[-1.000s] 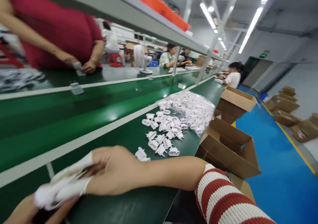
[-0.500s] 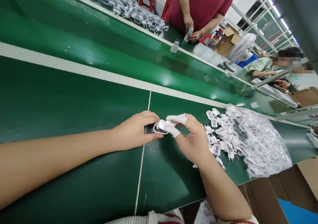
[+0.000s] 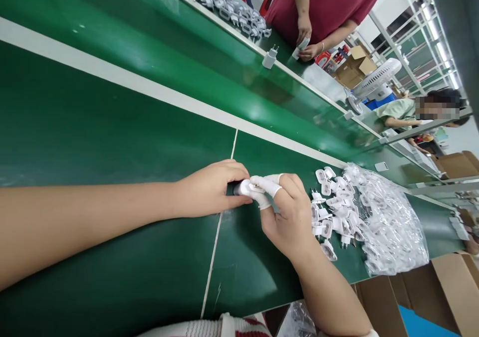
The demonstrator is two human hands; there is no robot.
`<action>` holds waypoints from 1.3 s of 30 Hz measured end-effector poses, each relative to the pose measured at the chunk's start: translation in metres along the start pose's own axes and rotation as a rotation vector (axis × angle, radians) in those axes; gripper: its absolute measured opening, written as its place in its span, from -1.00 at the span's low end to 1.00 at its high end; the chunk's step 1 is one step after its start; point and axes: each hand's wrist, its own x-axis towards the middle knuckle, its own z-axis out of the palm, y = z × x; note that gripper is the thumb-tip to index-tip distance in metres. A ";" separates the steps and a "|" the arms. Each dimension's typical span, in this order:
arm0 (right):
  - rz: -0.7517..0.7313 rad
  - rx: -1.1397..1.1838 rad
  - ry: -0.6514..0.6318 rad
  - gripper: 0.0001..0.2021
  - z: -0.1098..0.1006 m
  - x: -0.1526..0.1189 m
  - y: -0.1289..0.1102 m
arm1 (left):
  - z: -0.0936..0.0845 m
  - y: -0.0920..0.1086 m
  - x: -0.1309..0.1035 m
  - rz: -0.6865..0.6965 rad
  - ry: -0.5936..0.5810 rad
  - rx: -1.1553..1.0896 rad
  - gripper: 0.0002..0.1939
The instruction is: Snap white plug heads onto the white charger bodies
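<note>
My left hand [image 3: 211, 188] pinches a white charger housing [image 3: 237, 190] between thumb and fingers, low over the green bench; most of it is hidden. From the other side my right hand [image 3: 288, 210], with white finger cots on its thumb and fingers, grips a white plug cap [image 3: 245, 187]. The cap sits against the open end of the housing, and I cannot tell whether it is fully seated. Just right of my right hand lies a loose heap of white plug caps [image 3: 340, 205] with pins.
A clear plastic bag [image 3: 392, 227] full of white parts lies beyond the heap. One white charger [image 3: 270, 58] stands on the far ledge. Across it, a co-worker in a red shirt [image 3: 329, 8] handles a small white piece. Cardboard boxes [image 3: 449, 287] stand at the lower right.
The plug cap has moved onto the housing's open end, covering the circuit board that showed inside before. My right fingers have closed in over the cap. The camera view has tilted slightly.
</note>
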 end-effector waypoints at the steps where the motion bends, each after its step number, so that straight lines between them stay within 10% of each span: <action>1: 0.008 0.010 0.031 -0.70 -0.001 0.001 0.000 | 0.000 0.000 0.000 -0.005 0.001 0.006 -0.73; 39: 0.114 -0.205 0.114 -0.78 0.005 0.004 -0.014 | 0.000 -0.004 0.000 0.014 0.010 0.045 -0.77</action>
